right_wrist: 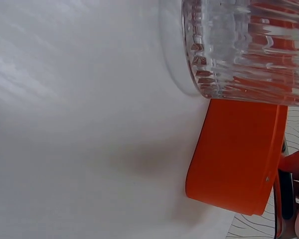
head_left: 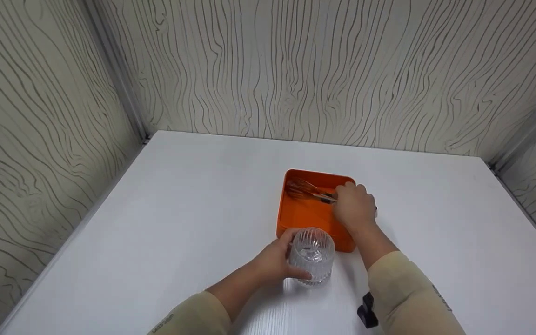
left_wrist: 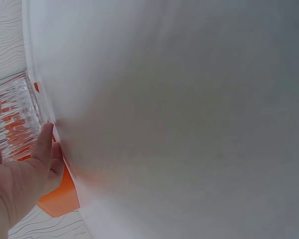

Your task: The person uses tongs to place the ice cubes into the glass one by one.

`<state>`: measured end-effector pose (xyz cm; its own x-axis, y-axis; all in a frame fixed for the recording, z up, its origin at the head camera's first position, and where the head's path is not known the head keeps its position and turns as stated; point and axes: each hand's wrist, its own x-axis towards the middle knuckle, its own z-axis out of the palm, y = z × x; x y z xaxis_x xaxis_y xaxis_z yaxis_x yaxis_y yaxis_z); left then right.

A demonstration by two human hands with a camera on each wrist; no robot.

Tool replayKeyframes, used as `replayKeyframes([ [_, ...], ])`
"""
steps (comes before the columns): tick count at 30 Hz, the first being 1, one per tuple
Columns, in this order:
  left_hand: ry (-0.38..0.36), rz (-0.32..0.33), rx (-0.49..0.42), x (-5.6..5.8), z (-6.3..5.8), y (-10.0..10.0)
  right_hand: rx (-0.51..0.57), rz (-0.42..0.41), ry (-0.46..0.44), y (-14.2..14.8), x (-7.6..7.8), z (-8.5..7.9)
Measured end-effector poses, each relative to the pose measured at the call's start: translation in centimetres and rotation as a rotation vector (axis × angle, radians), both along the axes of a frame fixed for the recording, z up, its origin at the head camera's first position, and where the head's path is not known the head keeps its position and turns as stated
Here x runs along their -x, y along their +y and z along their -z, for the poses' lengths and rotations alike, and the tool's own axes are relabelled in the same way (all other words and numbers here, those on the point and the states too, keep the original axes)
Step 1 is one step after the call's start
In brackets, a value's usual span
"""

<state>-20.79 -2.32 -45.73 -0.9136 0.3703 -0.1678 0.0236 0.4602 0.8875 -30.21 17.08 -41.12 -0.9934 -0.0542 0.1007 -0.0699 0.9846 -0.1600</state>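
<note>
A clear ribbed drinking glass [head_left: 318, 253] stands upright on the white table, just in front of an orange rectangular box [head_left: 296, 216]. My left hand [head_left: 275, 260] holds the glass from its left side, thumb along the near side and fingers behind. In the left wrist view, thumb and fingers lie on either side of the glass [left_wrist: 17, 117]. My right hand [head_left: 355, 207] grips the handle of a whisk [head_left: 301, 187], whose wire head lies inside the box at the far left. The dark handle [right_wrist: 287, 194] crosses the box's rim in the right wrist view.
The white table [head_left: 193, 200] spreads around the box on every side. Wood-grain patterned panels [head_left: 258, 70] rise behind it and at both sides. A small black object [head_left: 367, 311] shows beside the right sleeve.
</note>
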Motion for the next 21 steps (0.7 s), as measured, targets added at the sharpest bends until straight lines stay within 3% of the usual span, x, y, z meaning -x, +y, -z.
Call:
replayKeyframes([
  [6, 0.006, -0.001, -0.006, 0.01, 0.03, -0.03, 0.071, 0.041, -0.033, 0.13, -0.04, -0.03],
  [21, -0.023, -0.024, 0.003, 0.0, 0.03, 0.18, 0.095, 0.053, -0.031, 0.08, 0.06, 0.15],
])
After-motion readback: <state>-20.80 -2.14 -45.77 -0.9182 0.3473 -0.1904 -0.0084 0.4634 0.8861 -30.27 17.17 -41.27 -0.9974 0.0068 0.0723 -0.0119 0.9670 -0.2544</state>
